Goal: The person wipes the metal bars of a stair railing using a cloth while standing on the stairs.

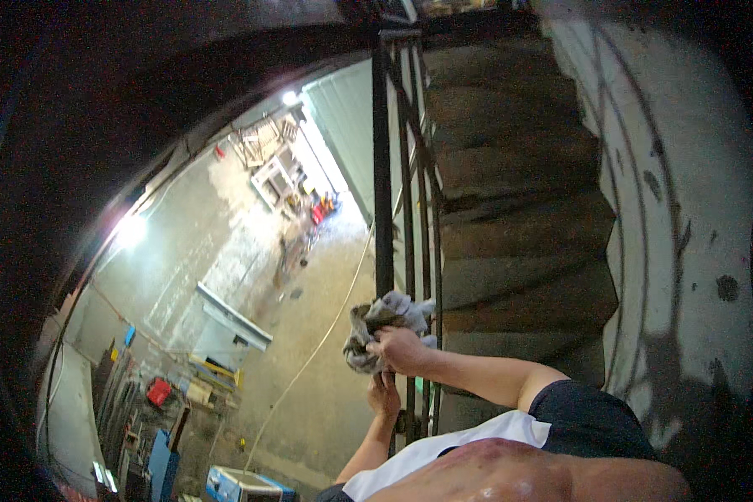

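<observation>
A dark metal handrail [383, 188] runs lengthwise in front of me along a staircase. My right hand [405, 352] grips a crumpled grey and white cloth [398, 307], bunched over the rail. Just below the cloth, my left hand [384, 396] is closed at the rail, its fingertips partly hidden by the cloth's lower edge. Thin metal balusters [423, 245] stand beside the rail on the stair side. The cloth covers the part of the rail beneath it.
Brown stair treads [514, 232] lie right of the railing, against a stained pale wall [703, 251]. Left of it is a drop to a concrete floor [314, 351]. Down there are a printed carton [248, 484], a red object [159, 391] and a pale cable [314, 345].
</observation>
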Demonstrator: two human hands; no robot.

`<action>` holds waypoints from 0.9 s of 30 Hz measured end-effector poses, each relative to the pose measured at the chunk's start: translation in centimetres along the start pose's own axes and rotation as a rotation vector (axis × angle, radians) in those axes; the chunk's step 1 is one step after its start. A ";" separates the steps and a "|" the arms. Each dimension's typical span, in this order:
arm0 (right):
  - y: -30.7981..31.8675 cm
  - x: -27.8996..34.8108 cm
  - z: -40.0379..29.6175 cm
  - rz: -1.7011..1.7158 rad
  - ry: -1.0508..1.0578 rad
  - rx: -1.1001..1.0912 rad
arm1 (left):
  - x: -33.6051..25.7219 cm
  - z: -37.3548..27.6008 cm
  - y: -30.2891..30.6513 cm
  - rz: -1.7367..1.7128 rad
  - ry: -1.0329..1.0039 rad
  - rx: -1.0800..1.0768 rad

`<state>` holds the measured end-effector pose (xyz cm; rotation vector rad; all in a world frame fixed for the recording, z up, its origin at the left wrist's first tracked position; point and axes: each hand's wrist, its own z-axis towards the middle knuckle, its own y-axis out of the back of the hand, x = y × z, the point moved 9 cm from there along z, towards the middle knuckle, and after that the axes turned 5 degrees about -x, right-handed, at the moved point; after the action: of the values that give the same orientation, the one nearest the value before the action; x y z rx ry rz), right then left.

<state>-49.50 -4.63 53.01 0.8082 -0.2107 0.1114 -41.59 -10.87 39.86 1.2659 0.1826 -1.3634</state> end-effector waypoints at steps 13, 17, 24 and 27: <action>1.3 -3.0 -12.7 0.435 -0.370 0.605 | 5.0 -0.8 0.1 0.172 0.149 -0.002; -0.3 -3.3 -15.7 0.346 -0.317 0.728 | 4.7 -0.5 2.0 0.122 0.123 -0.097; 5.4 -0.4 -17.7 0.591 -0.376 0.608 | 7.5 -2.1 3.4 0.048 0.234 -0.097; 4.8 -3.5 -20.1 0.592 -0.374 0.545 | 6.8 -4.9 1.1 0.042 0.351 -0.073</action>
<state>-50.82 13.20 42.10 1.2883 -0.7963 0.5960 -35.98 -11.76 33.55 1.4314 0.4422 -1.0815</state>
